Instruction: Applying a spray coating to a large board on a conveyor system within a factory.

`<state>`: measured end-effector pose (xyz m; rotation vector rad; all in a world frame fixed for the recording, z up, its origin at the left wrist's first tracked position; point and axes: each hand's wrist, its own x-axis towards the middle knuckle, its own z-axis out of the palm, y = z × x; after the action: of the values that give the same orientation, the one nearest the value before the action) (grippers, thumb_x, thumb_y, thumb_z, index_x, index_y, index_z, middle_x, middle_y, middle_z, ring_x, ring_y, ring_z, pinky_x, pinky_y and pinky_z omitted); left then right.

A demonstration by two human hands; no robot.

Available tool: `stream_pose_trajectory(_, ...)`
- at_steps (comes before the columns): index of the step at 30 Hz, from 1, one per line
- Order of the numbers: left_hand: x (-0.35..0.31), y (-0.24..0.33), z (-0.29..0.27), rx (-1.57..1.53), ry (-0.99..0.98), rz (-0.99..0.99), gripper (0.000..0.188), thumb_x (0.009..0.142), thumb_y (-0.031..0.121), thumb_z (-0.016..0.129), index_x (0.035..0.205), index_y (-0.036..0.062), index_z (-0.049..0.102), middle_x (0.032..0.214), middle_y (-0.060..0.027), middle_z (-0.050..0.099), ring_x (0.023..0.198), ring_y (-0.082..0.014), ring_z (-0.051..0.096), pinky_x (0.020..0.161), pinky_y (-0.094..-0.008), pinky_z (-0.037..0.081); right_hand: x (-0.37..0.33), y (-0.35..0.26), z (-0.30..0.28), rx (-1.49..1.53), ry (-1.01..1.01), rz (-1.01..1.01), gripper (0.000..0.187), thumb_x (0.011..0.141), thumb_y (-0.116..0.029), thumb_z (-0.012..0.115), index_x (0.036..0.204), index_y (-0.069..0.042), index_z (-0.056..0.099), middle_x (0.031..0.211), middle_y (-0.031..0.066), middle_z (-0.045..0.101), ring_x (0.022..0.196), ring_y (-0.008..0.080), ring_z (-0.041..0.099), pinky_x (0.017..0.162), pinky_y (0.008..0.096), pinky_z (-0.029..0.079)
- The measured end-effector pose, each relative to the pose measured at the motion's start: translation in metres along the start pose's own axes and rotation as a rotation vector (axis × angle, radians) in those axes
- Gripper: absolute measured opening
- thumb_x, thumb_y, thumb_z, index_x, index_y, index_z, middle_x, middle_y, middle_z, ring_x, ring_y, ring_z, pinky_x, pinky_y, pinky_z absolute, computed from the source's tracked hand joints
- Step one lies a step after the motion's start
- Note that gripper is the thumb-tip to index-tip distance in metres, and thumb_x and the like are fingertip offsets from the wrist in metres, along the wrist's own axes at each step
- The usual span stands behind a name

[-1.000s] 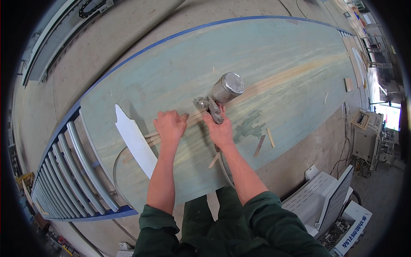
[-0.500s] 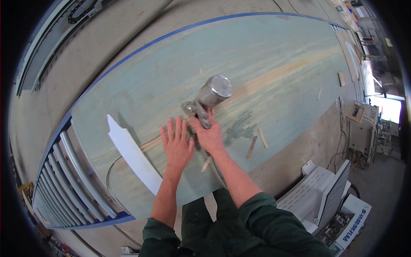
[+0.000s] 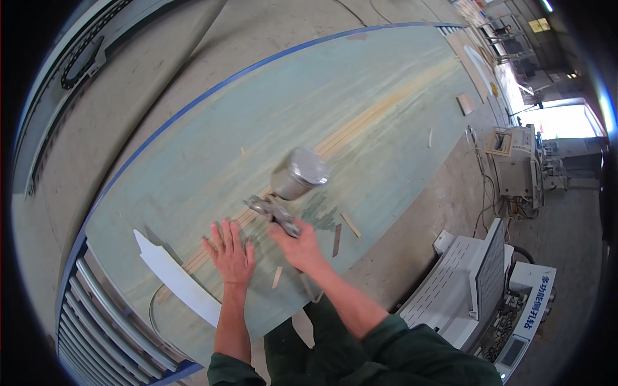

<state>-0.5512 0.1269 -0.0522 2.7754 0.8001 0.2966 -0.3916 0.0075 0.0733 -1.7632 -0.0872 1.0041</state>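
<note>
My left hand (image 3: 230, 254) lies flat on the green table (image 3: 212, 148), fingers spread wide, palm down, holding nothing. It presses on a long pale wooden strip (image 3: 360, 125) that runs across the table away from me toward the far right.

My right hand (image 3: 297, 248) is closed around the handle of a spray gun (image 3: 286, 193). The gun sits just beyond my knuckles, its metal cup tilted up and away from me, a little blurred. Its nozzle end is just above the strip, right beside my left fingertips; I cannot tell whether it touches the wood.

A white curved piece (image 3: 177, 280) lies on the table to the left of my left hand, near the table's rollers (image 3: 106, 321). Small wood scraps (image 3: 344, 228) lie just right of my right hand. A grey machine (image 3: 479, 289) stands on the floor to my right, well apart from the table.
</note>
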Motion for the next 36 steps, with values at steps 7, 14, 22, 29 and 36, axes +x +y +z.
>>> stream_pose_trajectory(7, 0.003, 0.004, 0.003, 0.005, 0.066, 0.004, 0.066, 0.099, 0.032, 0.059, 0.158, 0.0076, 0.046, 0.169, -0.0103, 0.039, 0.161, -0.0375, 0.025, 0.129, -0.0636, 0.007, -0.137, -0.076, -0.122, -0.023, 0.440, -0.095, 0.024, 0.104, -0.024, 0.069, 0.115, -0.003, 0.072, 0.078, 0.0000, 0.063, 0.057, 0.0086, 0.058, 0.050, 0.0262, 0.046)
stream_pose_trajectory(14, 0.003, 0.006, 0.003, 0.046, 0.033, -0.006, 0.066, 0.101, 0.035, 0.056, 0.160, 0.0083, 0.044, 0.170, -0.0095, 0.039, 0.161, -0.0369, 0.023, 0.129, -0.0627, 0.006, -0.200, -0.134, -0.175, -0.246, 0.763, -0.213, 0.047, 0.101, -0.049, 0.071, 0.107, -0.002, 0.067, 0.086, 0.0060, 0.071, 0.046, 0.0076, 0.048, 0.041, 0.0255, 0.035)
stream_pose_trajectory(22, 0.005, 0.008, 0.003, 0.097, 0.046, 0.026, 0.071, 0.099, 0.033, 0.056, 0.163, 0.0080, 0.041, 0.172, -0.0101, 0.035, 0.162, -0.0361, 0.021, 0.129, -0.0619, 0.006, -0.152, -0.144, -0.220, -0.198, 0.860, -0.174, 0.047, 0.101, -0.050, 0.071, 0.096, -0.003, 0.069, 0.081, 0.0033, 0.068, 0.044, 0.0073, 0.045, 0.039, 0.0264, 0.032)
stream_pose_trajectory(29, 0.008, 0.012, 0.002, 0.102, 0.020, 0.018, 0.070, 0.098, 0.031, 0.056, 0.162, 0.0065, 0.041, 0.172, -0.0115, 0.034, 0.162, -0.0370, 0.020, 0.129, -0.0616, 0.006, -0.107, -0.149, -0.258, -0.249, 0.929, -0.187, 0.050, 0.100, -0.050, 0.073, 0.085, -0.003, 0.068, 0.065, -0.0001, 0.056, 0.041, 0.0072, 0.041, 0.038, 0.0274, 0.029)
stream_pose_trajectory(36, 0.010, 0.014, -0.001, 0.111, -0.003, 0.018, 0.069, 0.098, 0.029, 0.055, 0.161, 0.0058, 0.041, 0.172, -0.0119, 0.034, 0.162, -0.0378, 0.021, 0.129, -0.0613, 0.006, -0.112, -0.137, -0.234, -0.179, 0.901, -0.104, 0.048, 0.101, -0.049, 0.072, 0.083, -0.005, 0.065, 0.064, -0.0007, 0.056, 0.042, 0.0065, 0.041, 0.039, 0.0279, 0.028)
